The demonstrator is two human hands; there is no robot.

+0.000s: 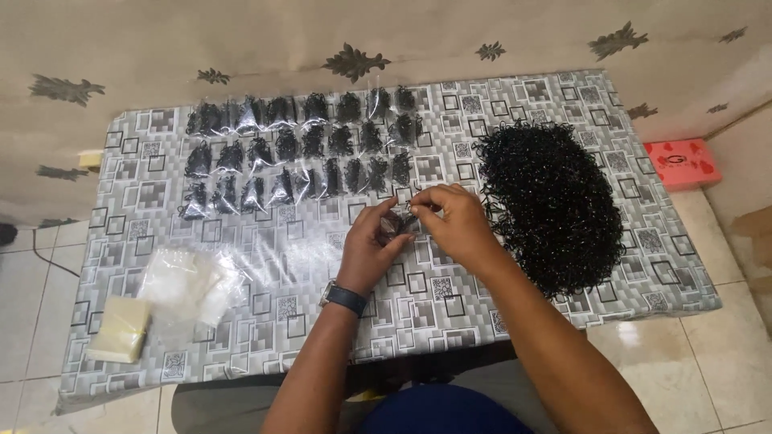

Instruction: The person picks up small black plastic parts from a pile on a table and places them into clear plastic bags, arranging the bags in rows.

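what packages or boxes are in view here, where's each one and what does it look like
Filled bags: far left of table, three rows, small clear pouches with black contents.
Empty bags: near left, loose clear pile.
Cream stack: near left corner, flat, pale yellow.
Red box: floor on the right, flat, red with darker marks.
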